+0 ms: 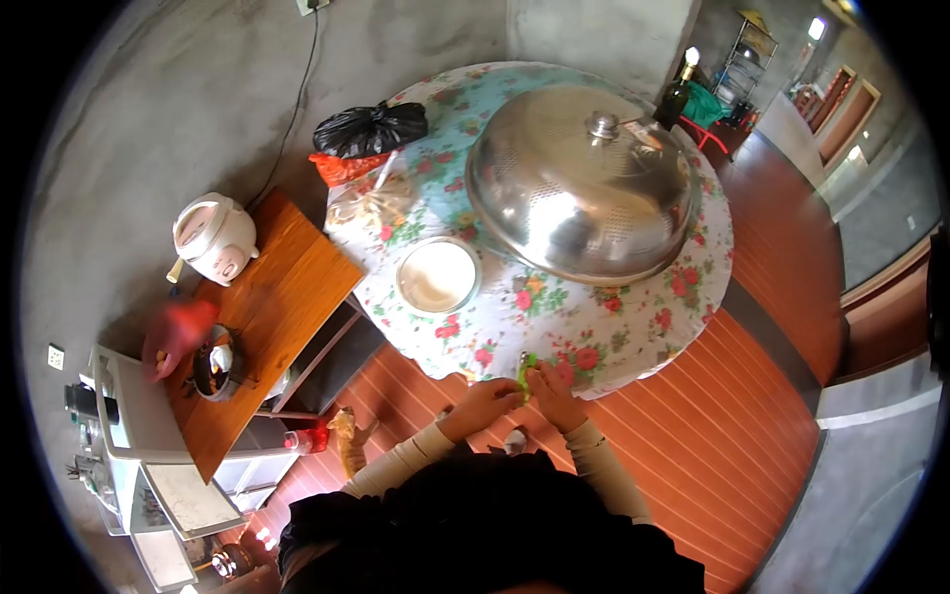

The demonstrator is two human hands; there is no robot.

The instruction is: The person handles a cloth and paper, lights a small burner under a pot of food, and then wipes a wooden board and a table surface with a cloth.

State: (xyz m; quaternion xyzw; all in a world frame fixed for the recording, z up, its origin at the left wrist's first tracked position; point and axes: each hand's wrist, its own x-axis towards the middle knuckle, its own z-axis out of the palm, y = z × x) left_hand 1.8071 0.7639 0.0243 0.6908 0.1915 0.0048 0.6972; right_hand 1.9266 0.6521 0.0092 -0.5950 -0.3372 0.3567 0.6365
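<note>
My left hand [490,406] and my right hand [554,394] meet at the near edge of the round table. Between them is a small bright green tool [527,370] with a shiny metal end; its exact kind is too small to tell. My right hand is closed around its side, and the fingertips of my left hand press together against it. Just beyond lies the flowered tablecloth [495,342]. Farther off, a round white-topped container [437,277] stands left of a large domed metal cover [579,188].
Black [371,129] and red plastic bags [346,168] lie at the table's back left. A dark bottle [675,97] stands behind the cover. Left, a wooden counter [277,287] holds a rice cooker [216,238] and a pot [214,368]. An orange cat [347,441] is on the floor.
</note>
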